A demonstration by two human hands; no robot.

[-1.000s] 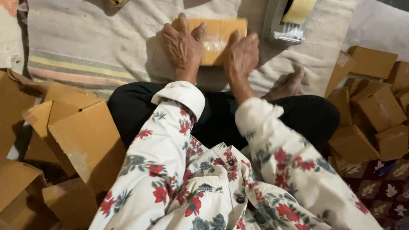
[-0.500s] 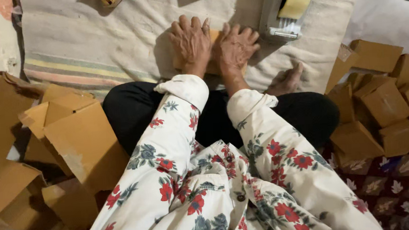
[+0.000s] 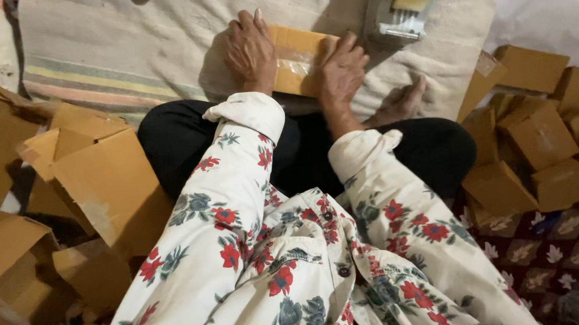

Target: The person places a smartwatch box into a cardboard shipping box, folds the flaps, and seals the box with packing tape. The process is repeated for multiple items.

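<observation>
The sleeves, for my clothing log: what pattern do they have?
White sleeves with red and grey-blue flowers, seen in the head view.

Two hands, one taped box, one tape dispenser, and two heaps of cardboard.

Two hands, the left hand (image 3: 249, 50) and the right hand (image 3: 341, 70), rest on one small brown box (image 3: 298, 59) sealed with clear tape. One tape dispenser (image 3: 406, 1) carrying one yellowish roll lies at the far right. One bare foot (image 3: 399, 104) shows. About nine small closed boxes (image 3: 538, 140) are piled on the right; the flattened cartons (image 3: 93, 176) on the left overlap too much to count exactly, roughly six.
</observation>
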